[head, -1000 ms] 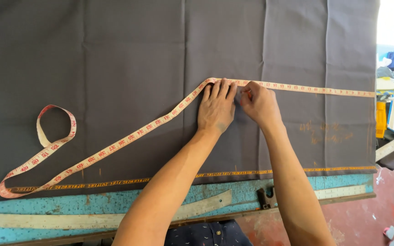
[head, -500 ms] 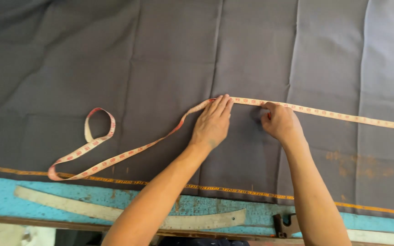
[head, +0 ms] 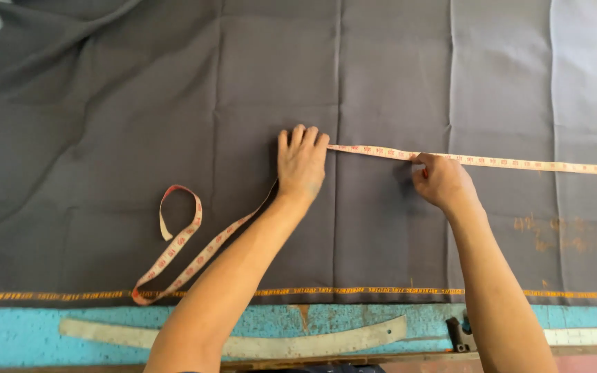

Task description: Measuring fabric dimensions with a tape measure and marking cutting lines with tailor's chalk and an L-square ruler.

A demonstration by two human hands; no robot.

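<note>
Two hands press a measuring tape [head: 381, 151] onto grey cloth [head: 139, 124].
Left hand [head: 301, 166] lies flat; right hand [head: 442, 181] pinches the tape, which runs off the right edge.

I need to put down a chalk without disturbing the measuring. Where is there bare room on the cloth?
Bare grey cloth spreads above the measuring tape, and at far left beyond the tape's loose loop. Crowded: the strip where the left hand and right hand press the tape, and the blue table edge holding the curved ruler.
</note>
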